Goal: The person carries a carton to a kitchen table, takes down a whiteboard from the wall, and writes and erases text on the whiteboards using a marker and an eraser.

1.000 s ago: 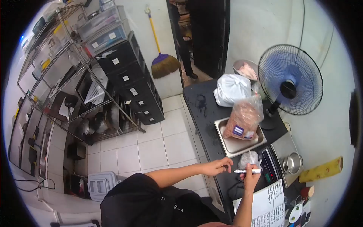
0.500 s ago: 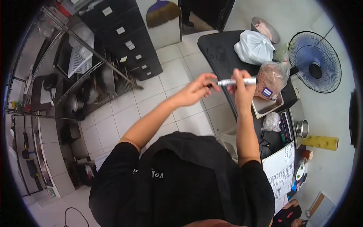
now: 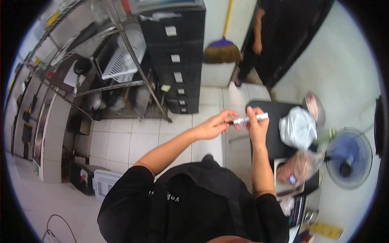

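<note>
A white and silver marker pen (image 3: pixel 262 116) is gripped by my right hand (image 3: pixel 257 127), lying nearly level with its tip end toward the left. My left hand (image 3: pixel 216 125) is at that tip end, with a small black marker cap (image 3: pixel 231 122) pinched in its fingers. The cap meets or nearly meets the marker; blur hides whether it is seated. Both hands are in the air in front of my body, left of the black table (image 3: pixel 267 117).
On the table are a tied white plastic bag (image 3: pixel 298 128) and a bag of brownish food (image 3: pixel 296 166) over a metal tray (image 3: pixel 279 190). A fan (image 3: pixel 349 158) stands right. Black drawers (image 3: pixel 178 69), a wire rack (image 3: pixel 142 65) and a broom (image 3: pixel 223 52) lie ahead. A person (image 3: pixel 259 36) is by the doorway.
The view has swung right and up, bringing the person at the doorway into sight. My left hand has brought the black cap closer to the marker's tip; my right hand still holds the marker.
</note>
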`<state>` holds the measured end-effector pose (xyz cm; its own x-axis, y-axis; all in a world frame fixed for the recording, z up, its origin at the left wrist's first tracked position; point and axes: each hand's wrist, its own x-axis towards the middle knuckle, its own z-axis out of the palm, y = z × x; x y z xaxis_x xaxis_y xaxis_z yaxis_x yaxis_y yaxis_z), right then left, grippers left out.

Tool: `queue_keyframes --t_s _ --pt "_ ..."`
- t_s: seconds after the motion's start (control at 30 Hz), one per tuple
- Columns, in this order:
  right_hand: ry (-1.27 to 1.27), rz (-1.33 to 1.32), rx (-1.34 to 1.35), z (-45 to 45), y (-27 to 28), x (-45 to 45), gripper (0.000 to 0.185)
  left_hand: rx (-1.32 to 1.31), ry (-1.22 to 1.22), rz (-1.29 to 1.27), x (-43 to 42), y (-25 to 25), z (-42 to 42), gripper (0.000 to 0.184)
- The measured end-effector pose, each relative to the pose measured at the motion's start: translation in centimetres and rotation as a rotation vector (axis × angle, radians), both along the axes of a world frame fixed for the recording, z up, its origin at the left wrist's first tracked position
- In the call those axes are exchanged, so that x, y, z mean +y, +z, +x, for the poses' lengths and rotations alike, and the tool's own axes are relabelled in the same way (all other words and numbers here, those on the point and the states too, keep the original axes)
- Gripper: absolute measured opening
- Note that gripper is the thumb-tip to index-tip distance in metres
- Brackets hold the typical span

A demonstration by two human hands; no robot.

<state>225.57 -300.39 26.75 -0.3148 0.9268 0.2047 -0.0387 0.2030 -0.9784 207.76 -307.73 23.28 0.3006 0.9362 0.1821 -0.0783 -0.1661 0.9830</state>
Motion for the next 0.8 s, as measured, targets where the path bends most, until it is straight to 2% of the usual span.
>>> queue_keyframes --t_s 0.17,0.27,0.3,0.33,0.37,0.4,0.47,0.5,0.57,0.6,0.67,0.73,0.8 --pt "0.116 -0.03 0.076 -3.4 1.0 7.6 0.028 0.029 0.038 -0.017 6.7 3.0 -1.8 0.05" --pt "0.269 -0.1 0.128 -5.1 1.6 10.9 0.023 0.036 0.094 -0.047 9.6 3.8 -2.7 0.042" --pt "0.27 -0.096 0.131 -5.7 1.5 11.8 0.023 0.011 0.185 -0.097 10.5 3.8 -2.9 0.037" --pt "0.311 -0.072 0.081 -6.3 1.3 12.6 0.021 -0.014 0.27 -0.147 11.4 3.8 -3.0 0.032" --pt "0.343 -0.045 0.032 -6.8 1.3 13.4 0.02 -0.009 0.255 -0.141 12.2 3.6 -3.3 0.032" --pt "0.317 -0.039 0.037 -6.9 1.8 14.2 0.02 0.069 0.338 -0.059 12.8 3.2 -3.6 0.025" --pt "0.494 -0.056 -0.185 -6.4 3.3 15.7 0.021 0.212 0.454 0.12 14.3 2.6 -4.8 0.019" --pt "0.428 -0.055 -0.18 -5.8 4.2 16.5 0.021 0.309 0.42 0.1 14.7 3.0 -5.9 0.019" --pt "0.609 -0.172 -0.243 -4.9 5.6 17.6 0.025 0.47 0.354 0.099 15.3 4.5 -7.9 0.018" --pt "0.544 -0.177 -0.226 -4.8 5.8 17.8 0.025 0.535 0.325 0.117 15.7 5.2 -8.5 0.017" --pt "0.6 0.137 -0.446 -5.3 5.8 17.4 0.025 0.556 0.255 0.205 16.9 5.7 -9.2 0.016" --pt "0.514 0.247 -0.475 -6.7 6.2 15.7 0.028 0.56 0.166 0.294 18.6 5.8 -10.1 0.014" --pt "0.362 0.309 -0.511 -8.6 5.2 14.4 0.033 0.42 0.351 0.516 20.6 5.5 -10.9 0.014"
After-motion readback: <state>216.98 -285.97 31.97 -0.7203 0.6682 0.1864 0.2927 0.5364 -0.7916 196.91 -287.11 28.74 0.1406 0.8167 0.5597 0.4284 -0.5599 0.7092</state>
